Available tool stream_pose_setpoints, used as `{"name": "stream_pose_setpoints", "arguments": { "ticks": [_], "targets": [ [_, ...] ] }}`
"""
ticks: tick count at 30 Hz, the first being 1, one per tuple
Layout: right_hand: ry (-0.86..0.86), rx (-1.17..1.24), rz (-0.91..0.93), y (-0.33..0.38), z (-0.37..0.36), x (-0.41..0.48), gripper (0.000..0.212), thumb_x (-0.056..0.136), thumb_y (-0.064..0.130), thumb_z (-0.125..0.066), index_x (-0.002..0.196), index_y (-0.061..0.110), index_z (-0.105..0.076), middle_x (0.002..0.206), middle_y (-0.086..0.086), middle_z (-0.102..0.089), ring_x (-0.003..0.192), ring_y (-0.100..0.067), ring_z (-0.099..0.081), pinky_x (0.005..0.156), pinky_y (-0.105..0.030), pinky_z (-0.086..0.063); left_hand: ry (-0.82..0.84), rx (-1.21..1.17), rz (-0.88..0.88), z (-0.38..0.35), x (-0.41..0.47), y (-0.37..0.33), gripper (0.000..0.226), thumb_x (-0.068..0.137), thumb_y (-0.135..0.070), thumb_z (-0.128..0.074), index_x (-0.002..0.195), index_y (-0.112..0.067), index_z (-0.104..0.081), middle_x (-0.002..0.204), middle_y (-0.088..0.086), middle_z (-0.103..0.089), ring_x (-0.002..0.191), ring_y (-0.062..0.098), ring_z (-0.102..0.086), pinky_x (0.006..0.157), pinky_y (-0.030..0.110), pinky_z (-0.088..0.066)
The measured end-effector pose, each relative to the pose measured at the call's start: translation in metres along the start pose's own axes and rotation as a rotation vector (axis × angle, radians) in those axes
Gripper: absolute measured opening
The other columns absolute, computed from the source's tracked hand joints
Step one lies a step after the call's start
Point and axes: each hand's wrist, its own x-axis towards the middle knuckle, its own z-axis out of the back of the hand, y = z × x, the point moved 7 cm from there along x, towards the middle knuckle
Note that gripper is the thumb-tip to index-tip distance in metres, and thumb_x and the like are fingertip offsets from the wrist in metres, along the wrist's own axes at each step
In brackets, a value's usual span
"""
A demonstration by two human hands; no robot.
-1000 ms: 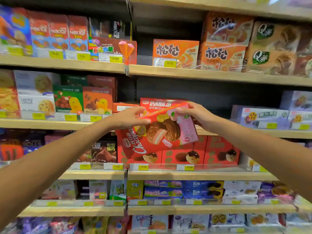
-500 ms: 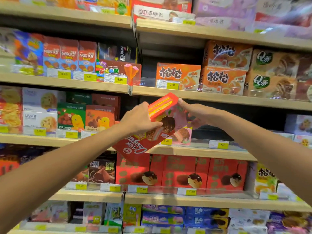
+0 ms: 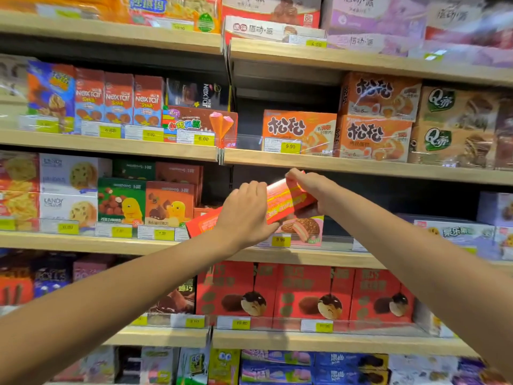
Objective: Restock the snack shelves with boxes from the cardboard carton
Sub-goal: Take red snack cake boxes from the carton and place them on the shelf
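A long, flat red box [image 3: 288, 198] of glossy cardboard, with a yellow stripe printed along its narrow face, is held tilted at the mouth of the wooden shelf [image 3: 83, 241]. Its right end is raised close under the pale plank edge of the shelf above [image 3: 361, 166], and its left end sits lower, near the front lip. The left hand [image 3: 245, 215] grips the box at its middle with fingers curled over the upper edge. The right hand [image 3: 313, 190] pinches the raised right corner. Just beneath the box, 1 pie box [image 3: 304, 230] with a pink panel and a chocolate pie picture stands behind the clear plastic front rail [image 3: 336, 243], which carries a yellow 9.90 price tag [image 3: 280, 240]. To the left, 2 square-cornered chick boxes [image 3: 169, 202] stand just beside the red box's low end. To the right, a dark gap runs back into the shelf as far as the pale purple boxes [image 3: 455, 232], well apart from the hands.
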Motion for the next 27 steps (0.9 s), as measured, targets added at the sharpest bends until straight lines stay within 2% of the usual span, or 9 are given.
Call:
{"name": "stream_pose_setpoints", "arguments": {
  "ticks": [4,8,10,13,15,19,22,25,27],
  "targets": [
    [-0.016,-0.040,0.063,0.002,0.001,0.006,0.045,0.083,0.042,-0.061,0.116,0.015,-0.046,0.105,-0.015,-0.061,0.091,-0.029,-0.063,0.072,-0.040,-0.058,0.138,-0.125,-0.050,0.006,0.004,0.010,0.051,0.089,-0.059,-0.041,0.116,-0.016,-0.045,0.112,0.002,-0.056,0.100,0.025,-0.059,0.077,0.038,-0.045],
    [-0.027,-0.077,0.155,0.006,0.000,0.008,0.058,0.074,0.042,-0.071,0.118,0.017,-0.042,0.116,-0.013,-0.057,0.103,-0.027,-0.060,0.087,-0.043,-0.054,0.190,-0.324,0.097,0.006,0.013,0.044,0.035,0.094,-0.047,-0.042,0.115,-0.020,-0.047,0.113,-0.003,-0.060,0.101,0.022,-0.061,0.083,0.040,-0.049],
    [0.024,-0.076,0.207,0.008,-0.007,0.006,0.049,0.079,0.036,-0.070,0.115,0.012,-0.047,0.107,-0.011,-0.062,0.100,-0.024,-0.062,0.086,-0.038,-0.052,0.231,-0.466,0.146,-0.001,0.016,0.052,0.038,0.093,-0.042,-0.047,0.122,-0.018,-0.046,0.121,0.000,-0.057,0.107,0.020,-0.058,0.090,0.040,-0.048],
    [0.140,-0.142,0.318,0.015,-0.023,-0.005,0.022,0.081,0.032,-0.067,0.088,0.013,-0.062,0.085,-0.006,-0.070,0.079,-0.020,-0.068,0.073,-0.029,-0.052,0.328,-0.691,0.175,-0.010,0.020,0.049,0.051,0.091,-0.035,-0.056,0.133,-0.011,-0.042,0.133,0.006,-0.050,0.120,0.019,-0.052,0.101,0.037,-0.043],
    [0.202,-0.156,0.348,0.017,-0.028,-0.011,0.019,0.084,0.034,-0.064,0.087,0.015,-0.062,0.079,-0.005,-0.070,0.071,-0.018,-0.068,0.068,-0.027,-0.054,0.407,-0.823,0.220,-0.014,0.020,0.045,0.047,0.089,-0.039,-0.058,0.128,-0.014,-0.046,0.123,0.005,-0.058,0.111,0.018,-0.059,0.098,0.037,-0.047],
    [0.239,-0.154,0.374,0.017,-0.025,-0.016,0.025,0.089,0.038,-0.059,0.103,0.018,-0.058,0.084,-0.004,-0.068,0.074,-0.017,-0.069,0.068,-0.026,-0.055,0.606,-1.186,0.266,-0.014,0.018,0.030,0.010,0.095,-0.029,-0.051,0.092,-0.020,-0.055,0.088,0.000,-0.068,0.077,0.011,-0.068,0.080,0.026,-0.054],
    [0.236,-0.105,0.411,0.019,-0.021,-0.014,0.042,0.087,0.037,-0.063,0.121,0.014,-0.055,0.103,-0.006,-0.066,0.091,-0.019,-0.067,0.079,-0.029,-0.056,0.516,-1.191,0.299,-0.016,0.020,0.033,0.008,0.093,-0.030,-0.054,0.093,-0.021,-0.054,0.085,-0.003,-0.067,0.069,0.003,-0.067,0.067,0.014,-0.053],
    [0.111,-0.257,0.469,0.022,-0.011,-0.008,0.061,0.087,0.040,-0.063,0.136,0.008,-0.045,0.125,-0.008,-0.058,0.103,-0.017,-0.060,0.075,-0.023,-0.048,0.318,-1.189,0.496,-0.043,0.018,0.053,0.051,0.083,-0.044,-0.065,0.119,-0.012,-0.048,0.108,0.006,-0.063,0.089,0.013,-0.063,0.079,0.026,-0.051],
    [-0.044,-0.406,0.461,0.014,-0.001,0.001,0.068,0.088,0.042,-0.062,0.141,0.007,-0.038,0.139,-0.010,-0.048,0.120,-0.022,-0.051,0.088,-0.028,-0.045,0.181,-1.250,0.730,-0.061,0.006,0.067,0.069,0.076,-0.053,-0.067,0.126,-0.012,-0.042,0.114,0.008,-0.061,0.094,0.019,-0.064,0.084,0.037,-0.054]
  ]
}}
